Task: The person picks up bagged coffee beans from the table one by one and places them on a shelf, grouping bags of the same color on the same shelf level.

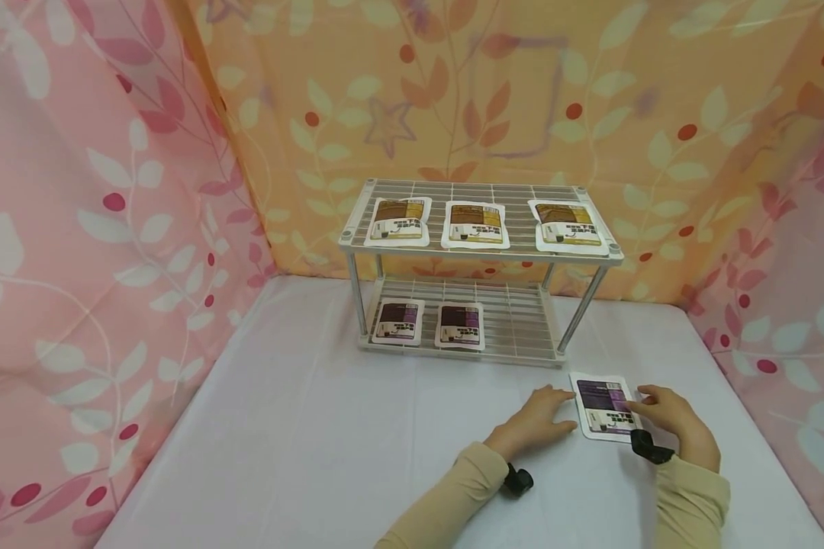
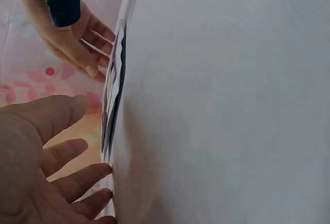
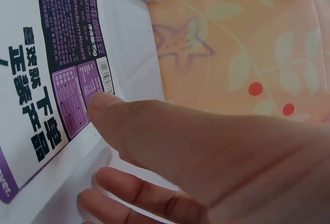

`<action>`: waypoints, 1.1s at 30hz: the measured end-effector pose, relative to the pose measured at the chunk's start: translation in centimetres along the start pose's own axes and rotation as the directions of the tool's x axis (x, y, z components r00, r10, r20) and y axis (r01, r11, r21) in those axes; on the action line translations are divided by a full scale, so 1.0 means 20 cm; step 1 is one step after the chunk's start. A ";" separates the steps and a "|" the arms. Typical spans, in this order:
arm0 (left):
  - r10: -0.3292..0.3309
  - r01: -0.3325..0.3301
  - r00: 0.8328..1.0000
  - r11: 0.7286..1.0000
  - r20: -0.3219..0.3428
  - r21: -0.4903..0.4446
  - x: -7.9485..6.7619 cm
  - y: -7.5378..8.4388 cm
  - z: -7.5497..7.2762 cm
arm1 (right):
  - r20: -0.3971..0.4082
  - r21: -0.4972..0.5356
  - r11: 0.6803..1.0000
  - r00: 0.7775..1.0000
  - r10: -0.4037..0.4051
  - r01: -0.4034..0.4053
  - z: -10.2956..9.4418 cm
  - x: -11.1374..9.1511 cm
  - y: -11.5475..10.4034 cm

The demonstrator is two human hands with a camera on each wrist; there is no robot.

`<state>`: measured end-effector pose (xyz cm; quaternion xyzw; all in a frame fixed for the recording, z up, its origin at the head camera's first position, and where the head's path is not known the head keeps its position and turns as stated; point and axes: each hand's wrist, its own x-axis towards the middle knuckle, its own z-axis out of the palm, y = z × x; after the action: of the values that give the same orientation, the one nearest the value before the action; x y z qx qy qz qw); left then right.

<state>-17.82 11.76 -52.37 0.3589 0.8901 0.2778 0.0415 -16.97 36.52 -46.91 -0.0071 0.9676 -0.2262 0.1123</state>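
A white coffee packet with a dark purple label lies on the white table, front right of the rack. My left hand is at its left side, thumb and fingers spread apart, fingertips near the edge. The left wrist view shows the packet edge-on, low over the cloth. My right hand is at the packet's right side. In the right wrist view its thumb reaches over the purple part of the label, which reads "Medium Roast", while the other fingers extend beyond the edge, apart from the thumb.
A two-tier wire rack stands behind the hands. Its top shelf bears a left brown-labelled packet, a middle one and a right one. Two purple packets, one left and one right, lie below. Patterned curtains surround the table.
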 end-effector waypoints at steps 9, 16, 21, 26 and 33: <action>-0.001 0.002 1.000 0.997 -0.004 0.075 0.02 0.07 0.00 | 0.064 0.081 0.996 0.997 0.039 -0.045 0.00 0.02 0.02; -0.022 0.023 1.000 0.995 -0.009 0.094 0.03 0.09 0.00 | 0.090 0.140 0.987 0.994 0.063 -0.075 0.01 0.03 0.02; -0.030 0.030 1.000 0.997 -0.008 0.066 0.03 0.09 0.02 | 0.115 0.159 0.982 0.990 0.085 -0.103 0.01 0.03 0.01; -0.028 0.028 1.000 0.999 -0.003 0.025 0.02 0.10 0.02 | 0.132 0.196 0.976 0.988 0.073 -0.099 0.01 0.02 0.00; -0.005 0.003 0.999 0.999 -0.044 -0.052 -0.01 0.10 0.01 | 0.146 0.215 0.971 0.987 0.073 -0.103 0.02 0.03 -0.01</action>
<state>-16.47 12.85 -51.50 0.3496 0.8841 0.3084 0.0317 -17.42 36.14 -47.29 0.0329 0.9256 -0.3267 0.1886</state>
